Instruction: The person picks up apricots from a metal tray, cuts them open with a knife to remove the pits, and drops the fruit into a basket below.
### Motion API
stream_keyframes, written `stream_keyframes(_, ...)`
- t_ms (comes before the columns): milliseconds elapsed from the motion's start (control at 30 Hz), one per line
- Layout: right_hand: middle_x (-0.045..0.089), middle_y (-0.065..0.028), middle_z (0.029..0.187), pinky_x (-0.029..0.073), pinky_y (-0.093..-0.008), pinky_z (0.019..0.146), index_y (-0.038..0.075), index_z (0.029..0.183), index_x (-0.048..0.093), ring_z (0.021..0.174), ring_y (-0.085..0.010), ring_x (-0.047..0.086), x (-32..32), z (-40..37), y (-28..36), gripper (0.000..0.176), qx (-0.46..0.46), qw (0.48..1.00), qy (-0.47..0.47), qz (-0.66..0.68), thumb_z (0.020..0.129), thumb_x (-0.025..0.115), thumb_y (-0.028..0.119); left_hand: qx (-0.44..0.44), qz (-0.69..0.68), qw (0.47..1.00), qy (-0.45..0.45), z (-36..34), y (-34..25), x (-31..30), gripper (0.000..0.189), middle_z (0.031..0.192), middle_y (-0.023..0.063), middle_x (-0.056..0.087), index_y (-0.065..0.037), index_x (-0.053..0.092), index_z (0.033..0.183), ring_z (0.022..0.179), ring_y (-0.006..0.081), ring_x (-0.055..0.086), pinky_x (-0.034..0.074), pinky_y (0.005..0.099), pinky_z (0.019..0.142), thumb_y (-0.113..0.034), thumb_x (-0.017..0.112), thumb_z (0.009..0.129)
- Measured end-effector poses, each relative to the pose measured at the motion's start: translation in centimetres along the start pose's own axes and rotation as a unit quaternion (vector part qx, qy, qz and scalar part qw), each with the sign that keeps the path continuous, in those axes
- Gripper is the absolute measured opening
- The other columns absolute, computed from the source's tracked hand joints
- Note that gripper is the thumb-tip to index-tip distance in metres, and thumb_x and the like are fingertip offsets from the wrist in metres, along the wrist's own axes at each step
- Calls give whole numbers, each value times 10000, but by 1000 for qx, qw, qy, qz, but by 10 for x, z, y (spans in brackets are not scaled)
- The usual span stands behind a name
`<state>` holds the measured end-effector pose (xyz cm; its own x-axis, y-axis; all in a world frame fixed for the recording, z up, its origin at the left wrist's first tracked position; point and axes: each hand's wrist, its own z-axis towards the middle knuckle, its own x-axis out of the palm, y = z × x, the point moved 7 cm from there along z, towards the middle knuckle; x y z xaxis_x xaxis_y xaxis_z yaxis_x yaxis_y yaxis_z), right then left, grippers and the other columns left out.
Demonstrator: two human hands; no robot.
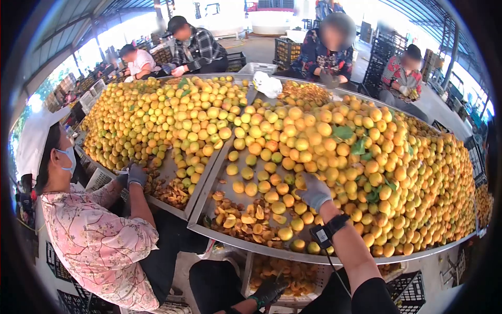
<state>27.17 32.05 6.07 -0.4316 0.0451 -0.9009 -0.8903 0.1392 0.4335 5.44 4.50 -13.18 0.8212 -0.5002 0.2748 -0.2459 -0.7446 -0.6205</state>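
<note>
Yellow-orange fruits (pixel 324 152) lie heaped on a metal table (pixel 194 212). My right hand (pixel 315 192), in a grey glove, reaches onto the heap with its fingers against the fruits; whether they grip one is hard to make out. A dark device is strapped to that wrist. Low in the view, my left hand (pixel 269 291) wears a black glove and is curled around something dark and thin, too small to name. It is over a crate of halved fruits (pixel 293 273) below the table edge. Cut fruit pieces (pixel 246 220) lie on the table's near left part.
A person in a pink patterned shirt (pixel 99 240) sits at the left, gloved hands at the table. Several other people sit along the far side. A white bag (pixel 267 85) rests on the far edge. Black crates (pixel 408 290) stand at the lower right.
</note>
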Motion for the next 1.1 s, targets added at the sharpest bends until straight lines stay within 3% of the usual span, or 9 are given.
stream_keyframes(133,544,-173,1262,474,-464,888,131,1370,430,1060,-361,585,5,3,8,620,23,988,21,-150,832,663,333,51,25,997,53,-3,-14,10,257,595,-8,489,-80,601,1040,432,91,429,326,254,408,-310,586,926)
stream_keyframes(267,584,-117,1166,535,-402,776,100,1329,480,966,-234,638,-17,-29,6,537,-7,981,8,194,853,682,243,29,-6,997,68,-19,-20,12,244,596,-13,494,-87,591,982,435,92,425,325,249,414,-325,576,934)
stream_keyframes(333,600,-106,1177,526,-356,819,76,1326,491,1029,-221,616,-10,-75,8,520,-58,669,121,731,848,687,136,-8,-44,998,38,-22,-13,6,238,615,-16,515,-96,584,964,451,85,434,330,250,420,-332,586,936)
stream_keyframes(433,560,-101,1278,516,-359,882,80,1360,457,1070,-244,598,-31,-151,19,612,-66,598,104,792,804,710,50,82,-19,995,56,-16,-7,6,231,663,-41,534,-108,563,961,509,54,456,339,228,443,-327,627,923)
stream_keyframes(667,524,-71,1289,430,-303,997,33,1302,475,1164,-178,530,1,-298,8,570,42,702,131,699,795,732,-13,65,-17,996,63,-114,-72,21,303,855,-3,591,-47,576,1168,753,83,555,463,216,647,-154,653,896)
stream_keyframes(700,504,-61,1268,406,-295,1005,31,1275,499,1160,-172,503,0,-309,7,561,-26,807,89,584,777,756,12,54,-20,996,63,-124,-71,27,303,855,-3,591,-47,576,1168,753,83,555,463,216,647,-154,653,896)
stream_keyframes(800,499,-44,1166,420,-285,965,38,1233,519,1078,-166,505,13,-339,6,510,-104,894,-1,436,785,761,69,58,15,994,88,-147,-79,43,350,798,-11,570,-47,552,1199,693,83,538,453,228,604,-190,661,899)
stream_keyframes(900,521,-21,1171,431,-272,944,53,1236,495,1062,-116,516,48,-363,13,512,40,761,149,630,791,748,45,97,213,966,108,-159,-82,62,453,1043,85,635,-29,515,1257,916,161,601,498,293,807,-255,672,898)
stream_keyframes(1100,625,-62,1080,490,-241,819,46,1159,597,909,-133,595,62,-386,23,262,113,705,200,672,910,642,114,153,252,948,123,-168,-81,87,548,1228,154,604,-10,492,1302,1108,228,577,451,338,966,-221,716,849)
